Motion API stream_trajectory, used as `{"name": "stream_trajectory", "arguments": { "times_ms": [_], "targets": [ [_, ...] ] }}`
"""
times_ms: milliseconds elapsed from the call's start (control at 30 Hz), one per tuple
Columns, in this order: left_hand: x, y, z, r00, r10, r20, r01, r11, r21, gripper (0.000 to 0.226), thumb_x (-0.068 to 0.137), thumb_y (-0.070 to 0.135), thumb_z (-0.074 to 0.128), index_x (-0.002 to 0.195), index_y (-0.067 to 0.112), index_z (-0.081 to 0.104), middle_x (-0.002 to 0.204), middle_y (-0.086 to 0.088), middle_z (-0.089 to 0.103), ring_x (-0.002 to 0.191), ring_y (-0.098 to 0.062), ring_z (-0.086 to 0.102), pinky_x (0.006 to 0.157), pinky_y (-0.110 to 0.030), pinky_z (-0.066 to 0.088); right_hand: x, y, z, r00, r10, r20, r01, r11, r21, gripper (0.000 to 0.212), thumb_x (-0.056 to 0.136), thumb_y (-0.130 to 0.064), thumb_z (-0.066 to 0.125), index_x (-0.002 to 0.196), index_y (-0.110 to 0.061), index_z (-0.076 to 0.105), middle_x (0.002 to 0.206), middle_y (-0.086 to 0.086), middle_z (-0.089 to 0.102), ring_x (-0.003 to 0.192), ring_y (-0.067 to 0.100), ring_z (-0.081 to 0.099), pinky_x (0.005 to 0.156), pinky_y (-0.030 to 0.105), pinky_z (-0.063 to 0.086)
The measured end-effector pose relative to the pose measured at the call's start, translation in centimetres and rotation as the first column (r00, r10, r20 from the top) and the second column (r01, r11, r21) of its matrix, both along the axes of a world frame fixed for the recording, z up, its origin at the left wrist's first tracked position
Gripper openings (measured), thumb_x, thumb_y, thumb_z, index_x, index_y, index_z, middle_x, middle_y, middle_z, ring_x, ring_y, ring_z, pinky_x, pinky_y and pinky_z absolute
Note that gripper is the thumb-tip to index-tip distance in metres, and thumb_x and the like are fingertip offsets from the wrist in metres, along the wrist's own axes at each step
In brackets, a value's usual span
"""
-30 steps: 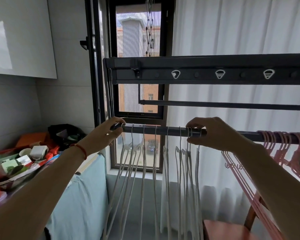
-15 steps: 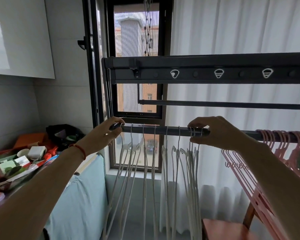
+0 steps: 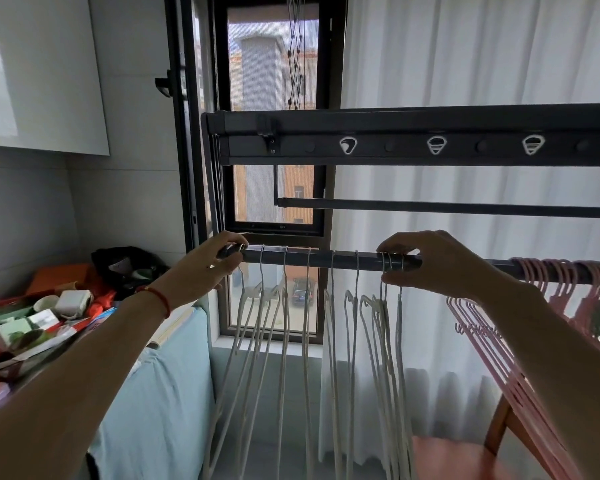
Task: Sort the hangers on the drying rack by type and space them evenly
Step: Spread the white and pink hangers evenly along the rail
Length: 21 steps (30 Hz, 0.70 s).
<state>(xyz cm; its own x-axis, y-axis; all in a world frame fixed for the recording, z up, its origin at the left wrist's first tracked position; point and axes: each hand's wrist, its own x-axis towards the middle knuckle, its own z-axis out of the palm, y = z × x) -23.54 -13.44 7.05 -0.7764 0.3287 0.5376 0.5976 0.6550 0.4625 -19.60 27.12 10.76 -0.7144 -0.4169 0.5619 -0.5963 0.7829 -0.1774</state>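
A dark rack rail (image 3: 343, 259) runs across at hand height. Several white hangers (image 3: 284, 327) hang from its left half, spread apart on the left and bunched near my right hand. Several pink hangers (image 3: 551, 282) crowd the rail's right end. My left hand (image 3: 215, 268) grips the rail's left end, where the leftmost white hook sits. My right hand (image 3: 430, 265) pinches the hooks of the bunched white hangers (image 3: 388, 341) on the rail.
The rack's upper beam (image 3: 413, 133) and a second rail (image 3: 465, 207) cross above my hands. A cluttered table (image 3: 32, 327) stands at the left, a light blue cloth-covered unit (image 3: 163, 393) below it, a wooden chair (image 3: 465, 455) at the lower right, and a white curtain behind.
The right hand slid a little to the right along the rail with the bunched white hooks, leaving two more white hangers spaced apart. The left hand stayed at the rail's end.
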Motion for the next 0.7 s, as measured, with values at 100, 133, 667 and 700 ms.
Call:
{"name": "stream_trajectory", "arguments": {
  "times_ms": [100,133,667,700],
  "targets": [
    [-0.1,-0.2,-0.1,1.0,0.001,0.009,-0.001,1.0,0.006,0.028,0.101,0.034,0.046,0.128,0.026,0.049,0.108,0.003,0.055,0.096,-0.014,0.064,0.068,-0.032,0.062,0.1,0.3,-0.1,1.0,-0.012,0.008,0.012,1.0,-0.015,0.047,0.074,-0.041,0.083,0.115,-0.024,0.069,0.102,-0.013,0.071,0.095,0.006,0.067,0.077,0.012,0.05],
    [-0.1,-0.2,-0.1,1.0,0.001,0.007,-0.001,1.0,0.005,0.028,0.101,0.035,0.046,0.127,0.026,0.049,0.109,0.004,0.055,0.097,-0.014,0.064,0.069,-0.033,0.062,0.2,0.3,-0.1,1.0,-0.015,0.006,0.015,1.0,-0.016,0.045,0.074,-0.042,0.083,0.114,-0.025,0.069,0.101,-0.014,0.071,0.094,0.005,0.067,0.075,0.01,0.05],
    [6.5,3.9,0.0,0.676,0.472,-0.566,-0.559,0.829,0.024,0.038,0.095,0.033,0.051,0.131,0.02,0.052,0.119,-0.019,0.052,0.109,-0.032,0.05,0.081,-0.046,0.054,1.4,0.8,0.5,0.999,-0.035,0.036,0.035,0.999,-0.001,0.047,0.076,-0.041,0.082,0.117,-0.024,0.069,0.103,-0.012,0.071,0.097,0.008,0.067,0.086,0.027,0.054],
    [7.2,5.6,0.2,0.66,0.429,-0.617,-0.52,0.853,0.036,0.034,0.092,0.026,0.056,0.125,0.017,0.056,0.116,-0.016,0.054,0.109,-0.03,0.05,0.086,-0.045,0.051,1.5,0.8,0.5,0.999,-0.033,0.031,0.033,0.999,0.004,0.046,0.076,-0.041,0.082,0.116,-0.024,0.069,0.102,-0.012,0.071,0.096,0.008,0.067,0.085,0.028,0.055]
  ]
}}
